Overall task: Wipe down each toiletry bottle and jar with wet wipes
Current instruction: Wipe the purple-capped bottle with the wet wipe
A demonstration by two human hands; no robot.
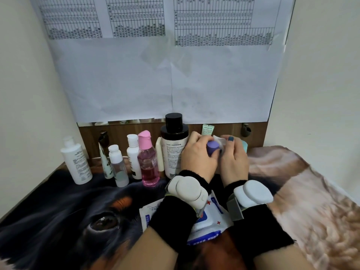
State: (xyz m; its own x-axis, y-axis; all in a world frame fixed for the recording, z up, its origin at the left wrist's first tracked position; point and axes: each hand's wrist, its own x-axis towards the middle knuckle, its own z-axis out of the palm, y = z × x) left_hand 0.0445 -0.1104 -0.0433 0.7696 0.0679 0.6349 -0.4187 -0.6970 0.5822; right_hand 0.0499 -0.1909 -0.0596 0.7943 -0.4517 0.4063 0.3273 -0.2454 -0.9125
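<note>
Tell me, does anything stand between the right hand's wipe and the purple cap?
Nothing visible does. The right hand presses the wet wipe directly against the purple cap, which the left hand holds.

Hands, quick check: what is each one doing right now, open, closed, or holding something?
Left hand: closed, fingers curled round the purple-capped container.
Right hand: closed, pinching the white wet wipe against that container's cap.

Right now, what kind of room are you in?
Probably a home corner set up for recording, not a real bathroom: toiletry bottles stand on a table under a dog-print cloth, and printed lists are stuck on the wall.
</note>
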